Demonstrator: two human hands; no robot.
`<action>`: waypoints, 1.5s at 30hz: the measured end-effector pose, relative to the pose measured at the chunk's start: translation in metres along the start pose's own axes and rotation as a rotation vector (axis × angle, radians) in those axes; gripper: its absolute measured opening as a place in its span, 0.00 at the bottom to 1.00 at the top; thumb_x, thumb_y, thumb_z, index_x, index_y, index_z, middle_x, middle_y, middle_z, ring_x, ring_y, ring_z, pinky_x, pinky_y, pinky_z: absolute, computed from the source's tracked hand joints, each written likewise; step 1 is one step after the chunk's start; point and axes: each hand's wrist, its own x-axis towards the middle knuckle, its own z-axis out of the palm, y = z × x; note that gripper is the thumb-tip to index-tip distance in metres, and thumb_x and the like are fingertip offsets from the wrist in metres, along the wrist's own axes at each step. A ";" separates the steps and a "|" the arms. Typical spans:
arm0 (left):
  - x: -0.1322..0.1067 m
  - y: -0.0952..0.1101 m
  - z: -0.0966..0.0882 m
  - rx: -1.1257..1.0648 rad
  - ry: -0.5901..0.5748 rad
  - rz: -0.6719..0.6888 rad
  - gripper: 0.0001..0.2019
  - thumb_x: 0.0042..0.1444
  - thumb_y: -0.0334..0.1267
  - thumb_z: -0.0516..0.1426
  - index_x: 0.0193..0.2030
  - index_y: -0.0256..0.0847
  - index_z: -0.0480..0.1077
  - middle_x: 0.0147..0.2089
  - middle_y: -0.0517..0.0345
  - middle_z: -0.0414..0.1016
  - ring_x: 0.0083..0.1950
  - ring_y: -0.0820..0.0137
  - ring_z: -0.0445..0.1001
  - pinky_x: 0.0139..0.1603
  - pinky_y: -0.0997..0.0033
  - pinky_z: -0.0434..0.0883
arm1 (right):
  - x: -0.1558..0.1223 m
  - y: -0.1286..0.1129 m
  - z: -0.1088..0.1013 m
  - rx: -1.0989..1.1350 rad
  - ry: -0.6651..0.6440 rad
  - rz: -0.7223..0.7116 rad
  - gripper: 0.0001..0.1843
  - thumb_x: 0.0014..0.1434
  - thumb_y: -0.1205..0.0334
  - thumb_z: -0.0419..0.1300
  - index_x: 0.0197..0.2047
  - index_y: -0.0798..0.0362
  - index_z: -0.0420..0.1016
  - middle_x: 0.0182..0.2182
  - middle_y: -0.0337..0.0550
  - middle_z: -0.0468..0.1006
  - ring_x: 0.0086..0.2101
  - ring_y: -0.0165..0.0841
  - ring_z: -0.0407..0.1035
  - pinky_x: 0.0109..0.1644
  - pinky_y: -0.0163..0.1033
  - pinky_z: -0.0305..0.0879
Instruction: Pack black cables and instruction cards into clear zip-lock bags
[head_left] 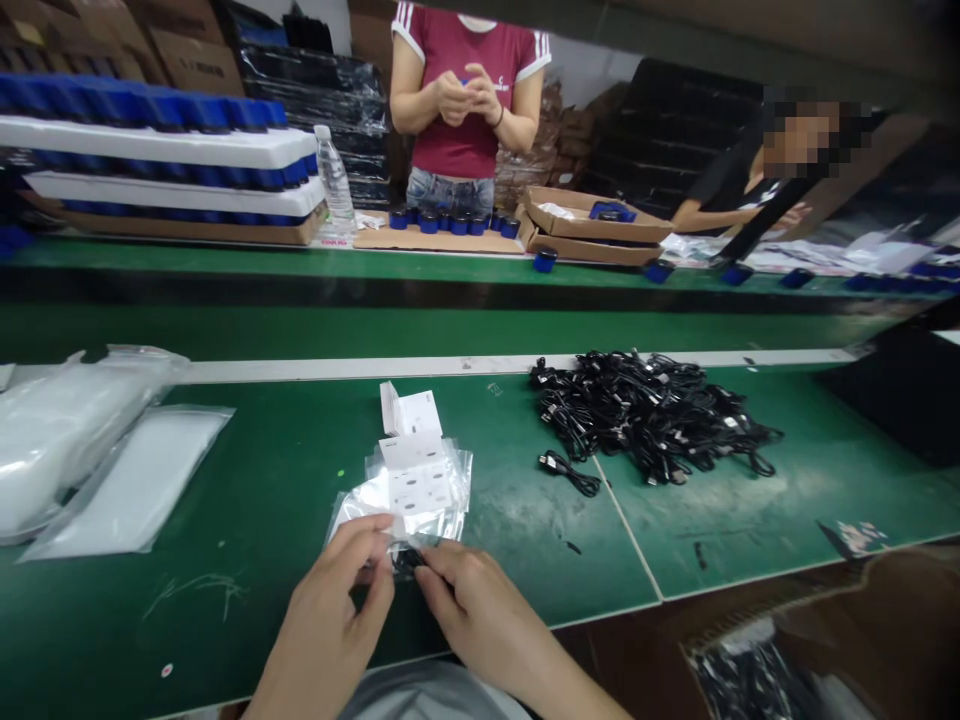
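The left hand [341, 590] pinches a clear plastic bag [391, 547], and the right hand [476, 595], thumb against fingers, grips a black cable [407, 561] between them; keeping the bag's mouth spread should prevent snagging. Beyond lie printed leaflets [420, 488] on shiny bags [460, 490], then heaped black USB cables [637, 420].

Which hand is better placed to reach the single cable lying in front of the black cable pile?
Probably the right hand: it is nearer the single cable, which lies on its side of the green table. The left hand is farther away. Both are occupied at a clear bag.
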 end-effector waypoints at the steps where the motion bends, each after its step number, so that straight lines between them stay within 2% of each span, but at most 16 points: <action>1: -0.002 0.001 0.002 0.026 0.015 0.013 0.10 0.60 0.40 0.46 0.39 0.44 0.67 0.50 0.53 0.71 0.45 0.68 0.75 0.40 0.71 0.74 | 0.001 0.000 0.001 -0.014 0.012 0.004 0.12 0.62 0.68 0.48 0.31 0.55 0.70 0.28 0.42 0.74 0.30 0.32 0.69 0.34 0.34 0.60; 6: -0.010 0.004 0.005 0.169 0.052 0.127 0.09 0.59 0.35 0.47 0.30 0.43 0.65 0.55 0.49 0.67 0.50 0.62 0.71 0.45 0.60 0.72 | 0.007 0.000 -0.001 0.169 -0.066 0.092 0.18 0.63 0.64 0.46 0.24 0.55 0.68 0.18 0.36 0.67 0.22 0.28 0.64 0.28 0.32 0.59; 9: -0.011 0.003 0.003 0.218 0.076 0.171 0.08 0.58 0.33 0.48 0.28 0.43 0.63 0.55 0.47 0.66 0.51 0.60 0.69 0.45 0.58 0.70 | 0.008 0.004 -0.011 0.330 -0.164 0.022 0.07 0.57 0.69 0.53 0.32 0.55 0.73 0.27 0.37 0.71 0.30 0.29 0.67 0.35 0.33 0.64; 11: -0.011 0.002 0.002 0.233 0.076 0.204 0.07 0.57 0.32 0.48 0.29 0.44 0.63 0.56 0.48 0.65 0.52 0.60 0.68 0.45 0.59 0.70 | 0.005 0.007 -0.019 0.405 -0.241 -0.055 0.14 0.51 0.75 0.56 0.41 0.54 0.74 0.36 0.40 0.72 0.36 0.31 0.68 0.42 0.35 0.65; 13: -0.011 0.001 0.001 0.240 0.058 0.227 0.07 0.57 0.31 0.49 0.29 0.44 0.62 0.57 0.49 0.65 0.52 0.61 0.67 0.44 0.62 0.70 | 0.000 0.012 -0.027 0.568 -0.339 -0.078 0.20 0.51 0.74 0.56 0.48 0.51 0.72 0.42 0.42 0.72 0.41 0.32 0.69 0.45 0.38 0.66; 16: -0.011 0.001 0.000 0.241 0.048 0.235 0.07 0.57 0.30 0.48 0.29 0.44 0.61 0.58 0.49 0.64 0.53 0.62 0.66 0.44 0.64 0.70 | -0.004 0.018 -0.032 0.842 -0.441 0.003 0.26 0.52 0.66 0.60 0.55 0.48 0.68 0.44 0.42 0.74 0.44 0.33 0.70 0.49 0.42 0.66; 18: -0.011 0.003 0.000 0.238 0.063 0.235 0.07 0.57 0.30 0.48 0.29 0.44 0.61 0.58 0.49 0.64 0.54 0.62 0.66 0.44 0.64 0.70 | -0.003 0.021 -0.028 0.920 -0.448 0.101 0.28 0.50 0.62 0.64 0.56 0.47 0.69 0.41 0.41 0.77 0.42 0.32 0.72 0.49 0.42 0.66; 20: -0.010 0.005 0.000 0.237 0.072 0.229 0.07 0.56 0.30 0.49 0.29 0.44 0.61 0.58 0.49 0.64 0.54 0.62 0.66 0.44 0.64 0.70 | 0.000 0.021 -0.019 0.969 -0.372 0.187 0.29 0.44 0.60 0.69 0.51 0.49 0.73 0.36 0.39 0.78 0.38 0.31 0.73 0.47 0.39 0.67; 23: -0.009 0.008 -0.001 0.233 0.076 0.229 0.07 0.56 0.30 0.49 0.28 0.44 0.61 0.58 0.48 0.64 0.53 0.61 0.66 0.43 0.64 0.70 | 0.006 0.019 -0.003 1.001 -0.162 0.301 0.28 0.34 0.57 0.73 0.41 0.56 0.79 0.24 0.37 0.76 0.26 0.29 0.71 0.32 0.33 0.70; 25: -0.009 0.009 -0.001 0.228 0.084 0.240 0.07 0.56 0.30 0.49 0.29 0.44 0.61 0.57 0.48 0.65 0.53 0.61 0.66 0.43 0.64 0.70 | 0.007 0.016 0.002 0.941 -0.055 0.314 0.24 0.37 0.55 0.72 0.38 0.58 0.79 0.20 0.36 0.73 0.20 0.26 0.66 0.23 0.30 0.65; 29: -0.010 0.009 -0.002 0.225 0.106 0.244 0.06 0.55 0.29 0.50 0.29 0.44 0.62 0.57 0.49 0.64 0.53 0.60 0.65 0.44 0.63 0.68 | 0.000 0.007 -0.004 0.729 -0.103 0.093 0.12 0.59 0.61 0.56 0.42 0.55 0.77 0.31 0.41 0.73 0.27 0.27 0.67 0.31 0.33 0.67; 31: -0.010 0.011 -0.003 0.208 0.112 0.231 0.07 0.55 0.29 0.50 0.28 0.44 0.61 0.57 0.49 0.64 0.54 0.60 0.65 0.45 0.63 0.68 | -0.005 0.002 -0.009 0.514 -0.126 -0.005 0.12 0.62 0.67 0.50 0.42 0.55 0.75 0.31 0.42 0.73 0.28 0.29 0.68 0.33 0.33 0.66; 35: -0.010 0.018 -0.003 0.174 0.109 0.245 0.06 0.54 0.29 0.51 0.28 0.44 0.62 0.56 0.51 0.64 0.53 0.61 0.65 0.44 0.64 0.67 | -0.005 -0.001 -0.002 0.087 0.139 -0.057 0.11 0.58 0.71 0.52 0.29 0.53 0.73 0.24 0.39 0.70 0.27 0.30 0.67 0.31 0.33 0.61; 39: -0.010 0.026 -0.004 0.084 0.161 0.218 0.07 0.54 0.29 0.50 0.28 0.44 0.62 0.55 0.51 0.64 0.53 0.60 0.63 0.47 0.61 0.64 | -0.001 0.000 0.012 0.062 0.443 0.066 0.07 0.51 0.74 0.59 0.30 0.52 0.68 0.29 0.38 0.69 0.27 0.29 0.66 0.30 0.32 0.62; 41: -0.010 0.028 -0.003 0.039 0.188 0.201 0.07 0.55 0.30 0.50 0.28 0.44 0.62 0.56 0.51 0.63 0.54 0.60 0.62 0.49 0.59 0.63 | -0.001 0.000 0.015 0.091 0.499 0.015 0.08 0.52 0.73 0.57 0.35 0.52 0.66 0.32 0.40 0.70 0.28 0.30 0.67 0.32 0.33 0.64; 45: -0.010 0.028 -0.001 -0.014 0.202 0.159 0.07 0.56 0.31 0.50 0.28 0.44 0.63 0.55 0.52 0.63 0.56 0.61 0.62 0.49 0.61 0.62 | -0.006 0.000 0.016 -0.014 0.557 -0.209 0.07 0.58 0.72 0.54 0.37 0.52 0.69 0.33 0.43 0.72 0.32 0.32 0.69 0.35 0.35 0.65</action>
